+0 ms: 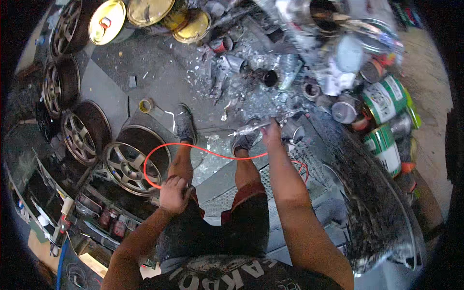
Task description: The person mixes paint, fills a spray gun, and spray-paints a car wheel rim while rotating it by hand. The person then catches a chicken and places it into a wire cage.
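My right hand (272, 133) is closed around a silvery spray gun (249, 129), whose slim front end points left above my right shoe. Blur hides the gun's finer parts. A thin red hose (212, 151) curves from behind my right forearm, across my shins, to my left hand (175, 195). The left hand's fingers are curled in front of my left thigh, and the hose disappears at them. Left of that hand lies a spoked wheel rim (130, 159). Just right of my right hand is a grey cup-like container (293, 131).
Several more wheel rims (82, 133) line the left side. Paint-stained cups and cans (234, 63) clutter the far floor, with yellow-lidded tins (192, 26) behind. Green and white cans (385, 100) lie at right, beside a dark, dirty curved panel (372, 193). A parts tray (108, 220) sits lower left.
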The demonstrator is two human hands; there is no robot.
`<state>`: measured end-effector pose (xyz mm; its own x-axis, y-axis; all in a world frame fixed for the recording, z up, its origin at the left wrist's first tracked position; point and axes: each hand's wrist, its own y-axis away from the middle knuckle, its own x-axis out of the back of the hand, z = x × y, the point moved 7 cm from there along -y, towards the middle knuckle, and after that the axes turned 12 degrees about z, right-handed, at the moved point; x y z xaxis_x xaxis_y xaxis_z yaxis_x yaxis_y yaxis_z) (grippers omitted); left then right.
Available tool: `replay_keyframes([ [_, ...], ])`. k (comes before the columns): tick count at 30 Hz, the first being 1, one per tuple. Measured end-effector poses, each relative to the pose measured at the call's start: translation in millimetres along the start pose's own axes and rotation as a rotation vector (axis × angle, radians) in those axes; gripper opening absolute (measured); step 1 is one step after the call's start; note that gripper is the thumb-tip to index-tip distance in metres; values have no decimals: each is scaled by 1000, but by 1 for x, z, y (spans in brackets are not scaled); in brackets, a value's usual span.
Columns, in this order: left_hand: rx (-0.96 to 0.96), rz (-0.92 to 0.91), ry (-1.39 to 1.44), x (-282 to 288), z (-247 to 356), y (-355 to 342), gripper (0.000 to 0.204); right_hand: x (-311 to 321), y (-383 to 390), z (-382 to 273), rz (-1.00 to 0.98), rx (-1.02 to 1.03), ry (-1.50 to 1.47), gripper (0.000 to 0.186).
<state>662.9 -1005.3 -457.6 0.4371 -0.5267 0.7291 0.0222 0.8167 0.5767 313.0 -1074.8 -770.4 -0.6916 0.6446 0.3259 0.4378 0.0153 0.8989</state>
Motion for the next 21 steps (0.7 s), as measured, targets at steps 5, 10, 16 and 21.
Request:
replay_keyframes([
  [5, 42, 31, 53, -24, -23, 3, 26, -44, -79, -23, 81, 122, -31, 31],
  [10, 100, 6, 169, -36, -42, -7, 28, -42, -171, -65, 41, 164, -210, 28],
  [16, 93, 17, 120, -23, -60, -2, 30, -72, -145, -42, 39, 69, -248, 31],
  [21, 103, -7, 203, -11, -70, -4, 28, -76, -88, -17, 76, 42, -339, 43],
])
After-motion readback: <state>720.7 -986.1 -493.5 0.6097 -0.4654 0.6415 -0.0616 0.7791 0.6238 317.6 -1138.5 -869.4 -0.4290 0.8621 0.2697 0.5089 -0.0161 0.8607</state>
